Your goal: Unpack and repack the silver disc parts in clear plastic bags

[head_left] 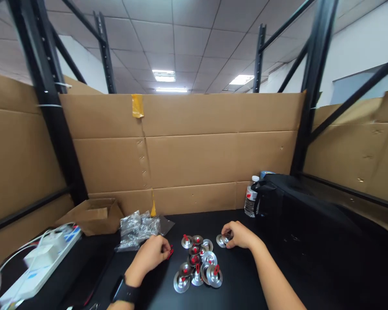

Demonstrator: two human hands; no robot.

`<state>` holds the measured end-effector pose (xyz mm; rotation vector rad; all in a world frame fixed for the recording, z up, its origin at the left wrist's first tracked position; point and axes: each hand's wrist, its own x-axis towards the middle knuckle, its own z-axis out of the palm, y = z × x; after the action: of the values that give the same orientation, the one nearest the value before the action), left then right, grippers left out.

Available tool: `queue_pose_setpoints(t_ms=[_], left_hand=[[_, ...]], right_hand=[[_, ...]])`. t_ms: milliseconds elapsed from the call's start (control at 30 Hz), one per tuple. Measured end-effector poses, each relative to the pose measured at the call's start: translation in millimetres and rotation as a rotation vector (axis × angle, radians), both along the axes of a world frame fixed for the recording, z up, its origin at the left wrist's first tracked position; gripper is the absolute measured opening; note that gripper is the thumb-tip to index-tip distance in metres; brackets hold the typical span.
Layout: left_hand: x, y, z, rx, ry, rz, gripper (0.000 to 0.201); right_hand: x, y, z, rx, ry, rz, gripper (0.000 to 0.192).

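Observation:
Small silvery domed discs (209,258) that look like finger cymbals, several with red loops, lie in a loose cluster on the black tabletop (239,284). My right hand (241,234) is closed at the cluster's upper right, its fingertips gripping one disc (226,237) that rests by another disc (220,241). Left of the cluster, my left hand (151,254) has its fingers curled together around small red loops (171,252). Those loops poke out past the fingertips, and the rest of them is hidden. A dark watch sits on my left wrist.
Clear plastic bags (137,230) lie behind my left hand, near an open cardboard box (97,215). A white power strip (42,267) with cables is at left, beside a dark flat device (87,275). A water bottle (250,200) and large black bag (297,241) stand at right. Cardboard walls (194,159) enclose the table.

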<state>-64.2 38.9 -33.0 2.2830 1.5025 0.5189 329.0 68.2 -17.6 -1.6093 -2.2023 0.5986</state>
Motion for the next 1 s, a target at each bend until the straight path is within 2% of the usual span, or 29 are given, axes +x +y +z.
queue_pose_setpoints(t_ms=[200,300,400,500,633,800,900,1000], left_hand=[[3.4,-4.8,8.7,0.145,-0.072,-0.011,0.021],[4.9,-3.3,5.5,0.233,-0.095,-0.01,0.023],[15.2,-2.2,-1.3,0.309,-0.14,-0.062,0.032],[33.1,-3.5,-6.1,0.322,-0.109,-0.106,0.037],[52.0,-4.4,-7.4,0.292,-0.024,-0.104,0.035],[52.7,-2.5,-0.6,0.322,-0.054,-0.068,0.027],[51.2,-5.9,8.5,0.367,-0.164,-0.057,0.025],[55.7,-14.1,16.5,0.397,-0.23,-0.099,0.022]], right_hand=[[-4.8,4.7,3.6,-0.043,0.028,0.072,0.039],[-10.9,3.1,5.8,-0.038,0.023,0.106,0.041],[-13.0,2.4,5.0,-0.029,0.027,0.13,0.041],[-11.6,2.2,4.3,-0.025,-0.007,0.121,0.042],[-17.8,-0.2,7.7,0.098,-0.002,0.115,0.038],[-55.1,-10.1,10.8,0.234,0.2,0.206,0.026],[-86.2,-18.8,6.1,0.256,0.324,0.25,0.037],[-110.5,-27.5,1.3,0.25,0.406,0.278,0.058]])
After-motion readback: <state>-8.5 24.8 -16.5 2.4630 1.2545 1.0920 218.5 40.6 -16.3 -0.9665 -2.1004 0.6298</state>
